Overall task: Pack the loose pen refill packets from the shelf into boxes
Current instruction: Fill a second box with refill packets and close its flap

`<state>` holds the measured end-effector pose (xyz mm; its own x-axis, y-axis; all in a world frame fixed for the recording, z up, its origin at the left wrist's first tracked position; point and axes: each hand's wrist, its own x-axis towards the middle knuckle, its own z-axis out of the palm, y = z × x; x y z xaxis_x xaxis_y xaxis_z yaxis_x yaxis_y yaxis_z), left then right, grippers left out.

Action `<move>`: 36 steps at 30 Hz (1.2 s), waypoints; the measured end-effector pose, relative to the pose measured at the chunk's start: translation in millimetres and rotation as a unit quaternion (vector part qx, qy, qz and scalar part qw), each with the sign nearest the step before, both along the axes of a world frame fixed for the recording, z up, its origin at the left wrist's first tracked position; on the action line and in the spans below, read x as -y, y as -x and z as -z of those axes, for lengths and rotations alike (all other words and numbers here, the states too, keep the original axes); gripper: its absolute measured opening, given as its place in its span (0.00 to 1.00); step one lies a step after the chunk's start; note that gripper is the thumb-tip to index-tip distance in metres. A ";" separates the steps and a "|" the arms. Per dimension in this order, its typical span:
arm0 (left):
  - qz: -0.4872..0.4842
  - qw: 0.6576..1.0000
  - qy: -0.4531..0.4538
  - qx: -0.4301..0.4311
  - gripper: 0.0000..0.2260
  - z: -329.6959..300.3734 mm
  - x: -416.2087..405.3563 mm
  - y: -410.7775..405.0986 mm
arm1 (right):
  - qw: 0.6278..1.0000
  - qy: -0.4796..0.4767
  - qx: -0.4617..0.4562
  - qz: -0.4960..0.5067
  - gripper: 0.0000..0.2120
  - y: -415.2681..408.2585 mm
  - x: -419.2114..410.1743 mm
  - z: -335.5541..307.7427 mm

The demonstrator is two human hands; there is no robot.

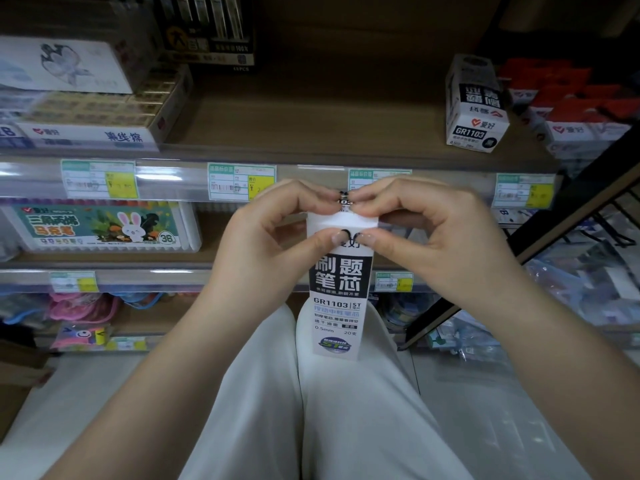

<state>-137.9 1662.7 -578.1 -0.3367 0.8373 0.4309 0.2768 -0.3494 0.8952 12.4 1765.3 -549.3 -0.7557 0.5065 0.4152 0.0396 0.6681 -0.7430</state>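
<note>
Tall white-and-black refill box (GR1103, 0.5mm), top flap open

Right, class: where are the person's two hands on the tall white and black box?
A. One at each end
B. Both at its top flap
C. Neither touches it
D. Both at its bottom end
B: the left hand and right hand both pinch the top flap of the box.
</note>
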 end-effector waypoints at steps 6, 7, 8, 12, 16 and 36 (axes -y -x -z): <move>0.012 1.000 0.012 0.026 0.07 -0.6 0.1 1.9 | 0.999 0.010 -0.037 0.014 0.05 2.7 5.4 7.0; 0.015 0.999 0.014 0.026 0.07 -0.7 0.1 2.2 | 0.999 0.031 -0.036 0.015 0.05 2.2 5.5 6.1; 0.018 0.999 0.017 0.031 0.07 -1.0 0.2 2.5 | 0.998 0.057 -0.030 0.011 0.05 1.4 4.6 3.9; 0.034 0.998 0.032 0.047 0.07 -3.5 -1.6 4.1 | 0.992 0.123 0.032 -0.025 0.07 -1.5 -5.7 -13.3; 0.034 0.998 0.039 0.043 0.08 -7.2 -4.0 4.7 | 0.992 0.084 0.096 -0.019 0.08 0.5 -11.0 -27.0; 0.014 1.000 0.010 -0.007 0.07 -0.4 -11.0 11.1 | 0.996 0.069 -0.035 0.044 0.07 8.2 4.1 2.6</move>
<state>-149.0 1673.7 -577.7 -0.3068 0.8549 0.4184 0.2790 -0.3395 0.8983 4.2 1761.1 -551.9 -0.6773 0.6259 0.3867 0.0385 0.5550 -0.8310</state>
